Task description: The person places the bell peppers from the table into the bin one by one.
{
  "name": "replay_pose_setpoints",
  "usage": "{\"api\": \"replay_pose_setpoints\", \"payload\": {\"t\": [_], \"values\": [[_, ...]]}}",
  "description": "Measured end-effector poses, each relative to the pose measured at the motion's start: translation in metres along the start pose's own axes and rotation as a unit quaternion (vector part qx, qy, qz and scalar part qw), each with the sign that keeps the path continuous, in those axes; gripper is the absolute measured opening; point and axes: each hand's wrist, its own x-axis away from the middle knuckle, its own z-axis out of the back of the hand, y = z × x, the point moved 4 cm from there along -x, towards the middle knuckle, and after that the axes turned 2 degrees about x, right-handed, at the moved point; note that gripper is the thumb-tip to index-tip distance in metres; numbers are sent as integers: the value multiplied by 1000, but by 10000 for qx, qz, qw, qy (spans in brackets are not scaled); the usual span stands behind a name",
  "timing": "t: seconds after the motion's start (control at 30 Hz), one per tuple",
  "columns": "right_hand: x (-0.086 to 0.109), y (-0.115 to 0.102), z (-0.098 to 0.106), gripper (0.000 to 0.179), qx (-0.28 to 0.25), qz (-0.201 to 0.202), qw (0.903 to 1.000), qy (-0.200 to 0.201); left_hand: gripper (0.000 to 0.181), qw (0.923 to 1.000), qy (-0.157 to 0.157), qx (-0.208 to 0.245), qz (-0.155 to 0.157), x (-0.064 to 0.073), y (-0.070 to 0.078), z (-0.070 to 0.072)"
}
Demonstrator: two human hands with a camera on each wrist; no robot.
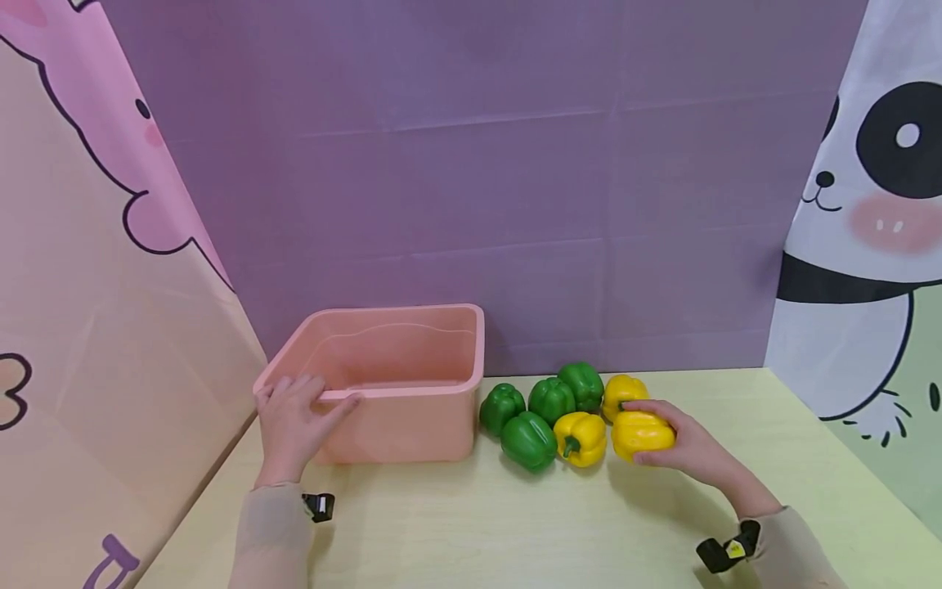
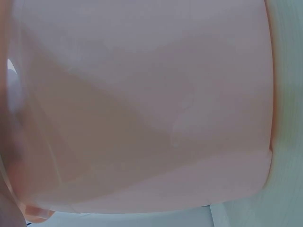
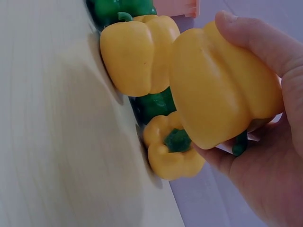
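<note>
On the left side of the pale wood-grain desk (image 1: 456, 532), I am watching the person's left hand (image 1: 294, 417) gripping the near rim of the pink bin (image 1: 397, 429), its fingers reaching over the edge to the inside and its thumb lying along the front. On my left-wrist feed, the bin's smooth outer wall is filling nearly everything, with a strip of desk running beside it. Over to the right, I am seeing the right hand (image 1: 695, 450) holding a yellow bell pepper (image 1: 640, 438) above the desk, thumb on one side and fingers on the other; up close, its green stem is pointing in toward the palm.

Between bin and right hand, the other bell peppers are resting in a loose cluster. Four green bell peppers (image 1: 528, 442) are sitting toward the bin, the leftmost just beside its wall. One yellow bell pepper (image 1: 585, 439) is lying at the near edge of the group, and another yellow bell pepper (image 1: 625, 393) is resting just behind the held one. Behind everything, a creased purple cloth (image 1: 456, 188) is hanging, with a panda print (image 1: 883, 172) showing on the right-hand panel.
</note>
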Motion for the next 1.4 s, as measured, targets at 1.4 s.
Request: {"api": "replay_pose_setpoints", "payload": {"t": [1.4], "values": [[-16, -5, -6, 62, -19, 210, 9993, -314, 40, 9999, 3, -141, -82, -1, -1, -2]]}}
